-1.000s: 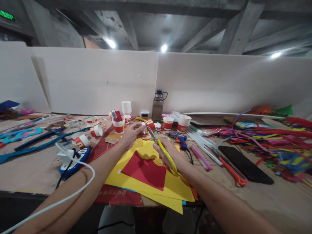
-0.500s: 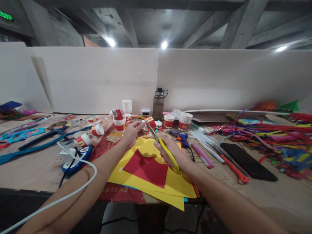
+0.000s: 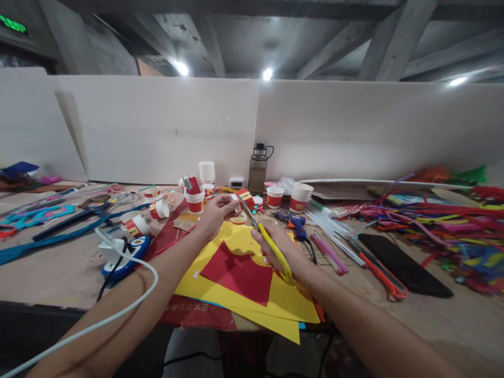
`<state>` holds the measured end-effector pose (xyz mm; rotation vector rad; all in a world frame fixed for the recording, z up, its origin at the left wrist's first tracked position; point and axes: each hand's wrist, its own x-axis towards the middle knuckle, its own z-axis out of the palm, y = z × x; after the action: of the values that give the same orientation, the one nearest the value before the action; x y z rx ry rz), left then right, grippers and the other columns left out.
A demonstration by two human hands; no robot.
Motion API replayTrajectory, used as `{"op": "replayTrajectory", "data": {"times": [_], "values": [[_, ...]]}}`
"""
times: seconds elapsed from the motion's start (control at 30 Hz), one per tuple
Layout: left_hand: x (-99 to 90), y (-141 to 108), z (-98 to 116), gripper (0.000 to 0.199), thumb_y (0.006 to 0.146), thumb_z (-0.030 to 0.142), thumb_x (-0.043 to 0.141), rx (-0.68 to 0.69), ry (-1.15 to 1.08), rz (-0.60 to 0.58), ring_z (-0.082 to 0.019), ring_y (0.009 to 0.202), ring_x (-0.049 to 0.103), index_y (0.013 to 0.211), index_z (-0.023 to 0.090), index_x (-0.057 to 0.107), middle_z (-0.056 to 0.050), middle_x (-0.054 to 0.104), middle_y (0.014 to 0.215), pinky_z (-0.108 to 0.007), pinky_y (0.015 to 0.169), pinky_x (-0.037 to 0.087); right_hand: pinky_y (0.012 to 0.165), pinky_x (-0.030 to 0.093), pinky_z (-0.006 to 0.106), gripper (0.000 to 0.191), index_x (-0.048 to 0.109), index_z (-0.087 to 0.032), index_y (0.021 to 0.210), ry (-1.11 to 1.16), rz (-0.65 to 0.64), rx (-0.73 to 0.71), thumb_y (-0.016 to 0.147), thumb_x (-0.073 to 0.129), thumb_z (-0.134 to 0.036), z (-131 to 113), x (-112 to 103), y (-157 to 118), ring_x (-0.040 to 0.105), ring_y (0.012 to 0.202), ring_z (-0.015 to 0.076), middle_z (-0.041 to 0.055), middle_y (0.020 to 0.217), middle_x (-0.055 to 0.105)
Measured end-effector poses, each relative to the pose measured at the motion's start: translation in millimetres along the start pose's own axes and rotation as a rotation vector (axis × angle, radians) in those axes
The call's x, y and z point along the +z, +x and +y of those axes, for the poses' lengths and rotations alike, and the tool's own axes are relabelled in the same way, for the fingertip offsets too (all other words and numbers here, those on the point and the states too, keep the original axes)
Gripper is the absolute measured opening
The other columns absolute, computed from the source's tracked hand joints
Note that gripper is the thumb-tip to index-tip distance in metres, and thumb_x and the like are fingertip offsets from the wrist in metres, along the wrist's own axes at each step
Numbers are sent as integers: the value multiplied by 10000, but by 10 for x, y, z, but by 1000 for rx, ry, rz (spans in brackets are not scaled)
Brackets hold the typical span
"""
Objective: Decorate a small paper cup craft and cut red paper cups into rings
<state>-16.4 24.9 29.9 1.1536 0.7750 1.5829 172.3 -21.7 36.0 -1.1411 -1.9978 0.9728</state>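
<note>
My left hand [image 3: 218, 212] grips a red and white paper cup [image 3: 246, 198] at its left side, above the far part of the yellow sheets. My right hand [image 3: 276, 242] is closed around the yellow handle of a pair of scissors [image 3: 273, 245]. Their blades point up and left, against the cup; whether they bite into it I cannot make out. Below both hands, a red sheet [image 3: 237, 278] with a wavy cut edge lies on yellow sheets [image 3: 283, 315]. Another piece in yellow and red [image 3: 238, 219] is partly hidden beneath the held cup.
Stacked paper cups [image 3: 302, 197] and a water bottle [image 3: 258, 169] stand at the back. Right of my hand lie a blue glue gun [image 3: 298, 226], a black phone [image 3: 403, 265] and an orange cutter [image 3: 384, 275]. At left, a white cable [image 3: 151, 289] runs from a blue power strip [image 3: 128, 261] over my forearm.
The view has shifted slightly. Both hands keep their hold on the cup and the scissors, with hardly any other movement.
</note>
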Motion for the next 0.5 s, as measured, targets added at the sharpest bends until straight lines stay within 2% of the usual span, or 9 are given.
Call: {"op": "replayTrajectory", "data": {"times": [0.17, 0.3, 0.4, 0.5], "values": [[-33, 18, -14, 364, 667, 354, 741, 47, 111, -15, -162, 782, 647, 934, 142, 616, -77, 677, 928, -329, 733, 526, 376, 319, 163, 299, 455, -200, 816, -39, 1, -30, 865, 427, -494, -17, -10, -17, 413, 419, 61, -50, 583, 462], [-32, 17, -16, 371, 673, 366, 732, 79, 183, -22, -167, 792, 646, 949, 144, 619, -84, 678, 943, -325, 727, 527, 352, 317, 162, 303, 440, -206, 821, -8, -11, 16, 862, 421, -505, -45, -17, -26, 403, 397, 59, -57, 585, 448], [-18, 9, -3, 386, 664, 361, 741, 68, 141, -24, -168, 806, 648, 962, 147, 618, -85, 676, 969, -321, 734, 530, 365, 314, 165, 283, 444, -202, 797, 0, 0, 28, 855, 435, -478, -48, -15, -12, 407, 417, 67, -49, 565, 455], [-7, 8, 12, 406, 687, 392, 722, -11, 48, -36, -158, 760, 651, 993, 150, 610, -81, 676, 944, -309, 700, 539, 389, 317, 171, 251, 453, -201, 778, 3, 8, 13, 843, 460, -444, -37, -10, 6, 412, 446, 78, -43, 556, 458]]}}
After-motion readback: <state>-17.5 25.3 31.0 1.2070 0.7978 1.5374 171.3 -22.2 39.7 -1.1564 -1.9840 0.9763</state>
